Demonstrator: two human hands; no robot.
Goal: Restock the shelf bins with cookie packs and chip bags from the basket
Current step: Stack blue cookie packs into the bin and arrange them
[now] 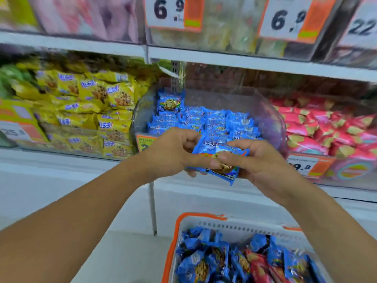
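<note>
Basket [206,225]; cookie pack [220,158] seemingly between hands.

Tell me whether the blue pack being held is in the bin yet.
Not yet: both hands hold the blue pack in front of the clear bin.

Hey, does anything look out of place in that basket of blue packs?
Yes: one red pack lies among the blue cookie packs in the basket. It matches the red packs in the right-hand bin, not the blue bin.
</note>
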